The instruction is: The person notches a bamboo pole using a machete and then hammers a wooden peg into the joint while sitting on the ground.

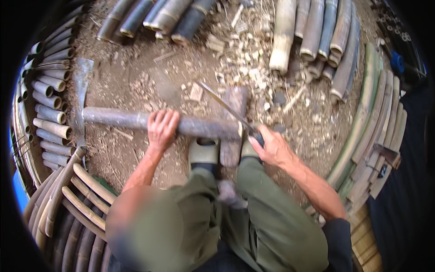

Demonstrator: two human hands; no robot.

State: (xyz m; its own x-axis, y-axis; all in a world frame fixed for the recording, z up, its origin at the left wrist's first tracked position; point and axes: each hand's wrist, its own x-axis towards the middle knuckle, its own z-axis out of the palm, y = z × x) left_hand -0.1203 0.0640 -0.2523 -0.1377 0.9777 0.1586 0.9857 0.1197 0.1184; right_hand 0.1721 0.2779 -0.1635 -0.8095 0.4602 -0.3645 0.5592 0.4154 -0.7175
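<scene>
A thick grey-brown bamboo pole (118,117) lies crosswise in front of my boots, its right end over a worn wooden block (230,156) on the ground. My left hand (163,129) is wrapped over the pole's middle from above. In my right hand (272,147) is the dark handle of a long-bladed knife (222,102). Its narrow blade slants up and left across the pole close to the right end. Whether the edge touches the bamboo cannot be made out.
Cut bamboo pieces (167,18) lie at the far left, with another bundle (312,36) at the far right. Short bamboo lengths (52,102) are stacked along the left. Long curved bamboo strips (362,131) line the right. Pale chips (253,63) litter the dirt.
</scene>
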